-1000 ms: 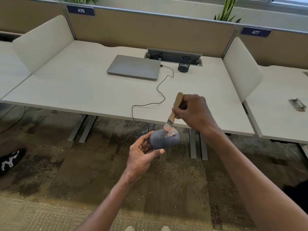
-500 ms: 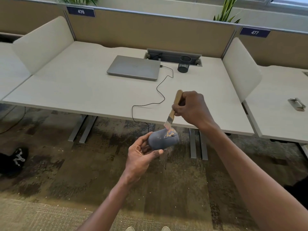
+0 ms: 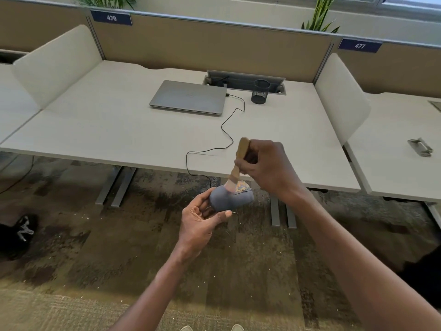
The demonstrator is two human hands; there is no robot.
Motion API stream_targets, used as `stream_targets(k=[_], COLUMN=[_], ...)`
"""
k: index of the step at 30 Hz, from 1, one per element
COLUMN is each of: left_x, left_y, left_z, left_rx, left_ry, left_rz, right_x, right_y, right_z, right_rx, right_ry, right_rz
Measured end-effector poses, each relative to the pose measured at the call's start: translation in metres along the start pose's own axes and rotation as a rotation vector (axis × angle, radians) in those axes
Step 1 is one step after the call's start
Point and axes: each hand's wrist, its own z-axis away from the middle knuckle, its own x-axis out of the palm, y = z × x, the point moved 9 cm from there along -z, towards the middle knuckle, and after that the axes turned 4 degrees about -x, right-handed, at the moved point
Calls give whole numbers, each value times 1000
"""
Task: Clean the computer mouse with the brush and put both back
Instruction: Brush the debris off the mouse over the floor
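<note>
A grey-blue computer mouse (image 3: pixel 229 199) is held in front of the desk's near edge, above the carpet, by my left hand (image 3: pixel 200 223), thumb under it and fingers behind. Its black cable (image 3: pixel 224 130) runs up over the desk toward the laptop. My right hand (image 3: pixel 267 166) grips a small brush (image 3: pixel 239 161) by its wooden handle, tilted. The pale bristles rest on the mouse's top, beside an orange-patterned patch near its front.
A closed grey laptop (image 3: pixel 189 97) lies at the back of the pale desk (image 3: pixel 107 130), with a black mesh pen cup (image 3: pixel 260 91) to its right. White side dividers (image 3: pixel 338 96) flank the desk. A metal object (image 3: pixel 420 147) lies on the right-hand desk. A dark shoe (image 3: pixel 16 232) is on the carpet.
The brush has made small strokes on the mouse's top, and its handle now stands a little more upright. Both hands have stayed in nearly the same place.
</note>
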Motion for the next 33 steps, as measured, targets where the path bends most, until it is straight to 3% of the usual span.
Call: stream_targets(k=[5, 11, 18, 22, 33], left_x=[-3, -5, -9, -8, -10], left_y=[-1, 3, 3, 2, 1], left_z=[0, 0, 3, 2, 1], left_rx=[-14, 2, -2, -5, -3], left_ry=[12, 23, 31, 26, 13], left_rz=[9, 9, 6, -4, 4], right_x=[-13, 6, -11, 5, -12], right_y=[-1, 0, 1, -6, 7], right_z=[0, 5, 9, 16, 3], right_rx=[-39, -26, -66, -91, -54], right_ry=[61, -72, 82, -4, 110], right_rz=[-36, -131, -86, -192, -47])
